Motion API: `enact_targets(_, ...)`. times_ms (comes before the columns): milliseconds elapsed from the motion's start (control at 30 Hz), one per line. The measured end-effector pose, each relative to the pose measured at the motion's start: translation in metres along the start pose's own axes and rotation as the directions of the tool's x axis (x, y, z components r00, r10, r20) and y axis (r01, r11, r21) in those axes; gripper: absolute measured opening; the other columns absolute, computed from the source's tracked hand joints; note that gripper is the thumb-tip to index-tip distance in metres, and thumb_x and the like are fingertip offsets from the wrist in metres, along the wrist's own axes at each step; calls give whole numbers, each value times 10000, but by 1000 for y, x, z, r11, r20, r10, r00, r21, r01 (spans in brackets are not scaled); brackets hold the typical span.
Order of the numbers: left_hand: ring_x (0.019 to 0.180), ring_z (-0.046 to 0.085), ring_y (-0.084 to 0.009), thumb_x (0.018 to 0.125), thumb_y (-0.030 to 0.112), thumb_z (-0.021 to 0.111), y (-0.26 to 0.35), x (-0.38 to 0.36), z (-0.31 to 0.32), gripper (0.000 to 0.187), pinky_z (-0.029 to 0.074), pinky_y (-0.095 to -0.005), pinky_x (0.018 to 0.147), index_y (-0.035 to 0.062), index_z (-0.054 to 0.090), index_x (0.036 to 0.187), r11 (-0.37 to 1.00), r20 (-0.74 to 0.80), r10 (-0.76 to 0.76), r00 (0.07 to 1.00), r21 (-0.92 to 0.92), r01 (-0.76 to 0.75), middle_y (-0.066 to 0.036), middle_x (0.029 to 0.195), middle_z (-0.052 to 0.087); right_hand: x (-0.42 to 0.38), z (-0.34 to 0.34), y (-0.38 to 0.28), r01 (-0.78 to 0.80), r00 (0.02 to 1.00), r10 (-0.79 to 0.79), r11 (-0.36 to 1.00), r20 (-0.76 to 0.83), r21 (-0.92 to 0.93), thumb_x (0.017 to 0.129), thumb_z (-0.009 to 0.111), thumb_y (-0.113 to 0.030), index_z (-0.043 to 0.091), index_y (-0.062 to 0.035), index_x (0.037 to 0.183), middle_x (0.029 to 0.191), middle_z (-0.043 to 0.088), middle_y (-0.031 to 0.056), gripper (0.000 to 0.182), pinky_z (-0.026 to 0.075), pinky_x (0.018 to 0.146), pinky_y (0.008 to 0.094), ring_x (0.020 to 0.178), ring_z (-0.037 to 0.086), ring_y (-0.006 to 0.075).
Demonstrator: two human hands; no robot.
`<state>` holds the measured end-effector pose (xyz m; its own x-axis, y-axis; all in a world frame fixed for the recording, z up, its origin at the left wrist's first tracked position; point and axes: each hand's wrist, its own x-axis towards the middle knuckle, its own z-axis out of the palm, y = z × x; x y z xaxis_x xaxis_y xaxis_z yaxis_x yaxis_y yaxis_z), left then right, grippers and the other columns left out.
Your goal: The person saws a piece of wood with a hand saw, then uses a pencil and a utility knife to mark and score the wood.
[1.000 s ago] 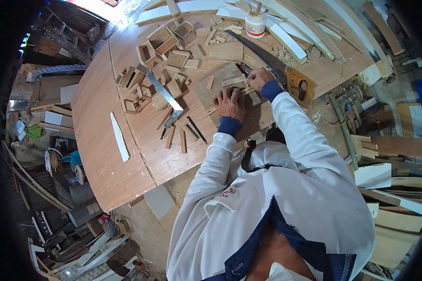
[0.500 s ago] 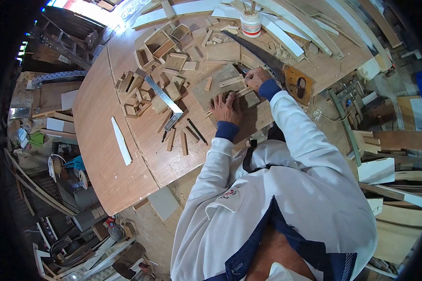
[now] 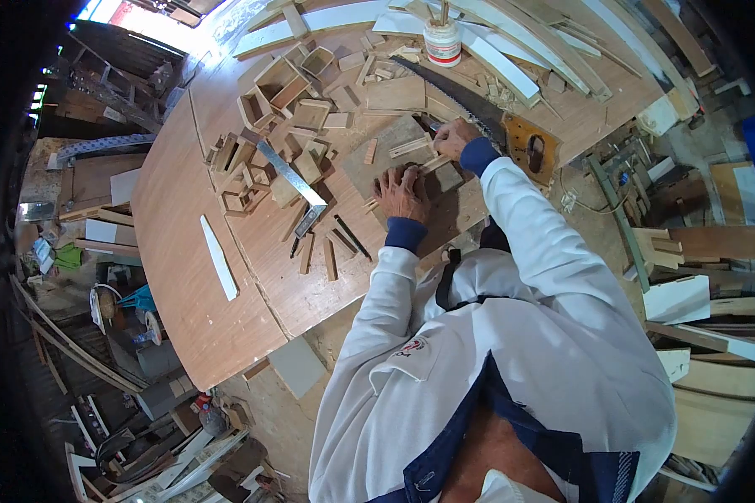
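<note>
My left hand (image 3: 404,193) presses down on a thin wooden strip (image 3: 434,165), its fingers curled over it. The strip pokes out on both sides of the hand and lies across a flat work board (image 3: 369,159). Close beside it, my right hand (image 3: 456,139) is closed near the strip's right end; whatever it holds is hidden by the fingers. A short wooden strip (image 3: 409,148) rests on the board between the hands and its far edge. Left of that lies a small wooden piece (image 3: 371,152). A handsaw (image 3: 461,96) with a wooden handle lies just beyond my right hand.
Small wooden box frames (image 3: 278,84) and offcuts crowd the table's middle. A try square (image 3: 292,173) lies over some pieces, near a black pencil (image 3: 352,236). A white glue tub (image 3: 442,44) stands at the back. A white pointed strip (image 3: 218,258) lies left on the tabletop (image 3: 176,310).
The view has shifted slightly. Both hands keep nearly the same place over the board, and the strip has not visibly moved.
</note>
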<state>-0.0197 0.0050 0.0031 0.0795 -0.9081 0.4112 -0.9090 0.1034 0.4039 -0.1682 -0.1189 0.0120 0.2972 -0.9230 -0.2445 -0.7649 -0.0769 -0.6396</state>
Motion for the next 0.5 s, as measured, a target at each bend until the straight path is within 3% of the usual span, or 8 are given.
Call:
enact_targets(67,1039,487,-293,798,205,572,1,0,-1,157,285,-510,972,176,622,943,999,28,-32,999,-20,32,-63,1015,563,4,7,4,-14,998,15,1000,-65,21,672,662,-287,709,-70,764,806,681,139,240,505,750,336,754,647,274)
enact_targets(167,1033,489,-295,801,208,571,-1,0,1,151,285,-506,970,171,622,938,999,18,-29,999,-33,29,-65,1014,563,11,12,10,21,996,-23,1000,-90,-20,676,659,-307,708,-65,762,786,680,135,262,503,734,340,743,644,272)
enact_targets(233,983,496,-288,792,219,606,-3,1,2,177,337,-456,884,183,632,963,1000,-32,28,999,3,-28,-54,997,569,11,13,9,18,995,-21,999,-94,-32,672,665,-321,703,-62,751,782,679,136,273,503,724,339,737,642,272)
enact_targets(500,984,495,-295,802,225,599,-2,1,2,168,338,-465,885,171,628,958,999,-42,29,999,27,-28,-58,1004,570,7,15,0,-34,993,34,999,-116,0,649,691,-360,674,-47,727,765,673,142,323,503,709,334,720,638,264)
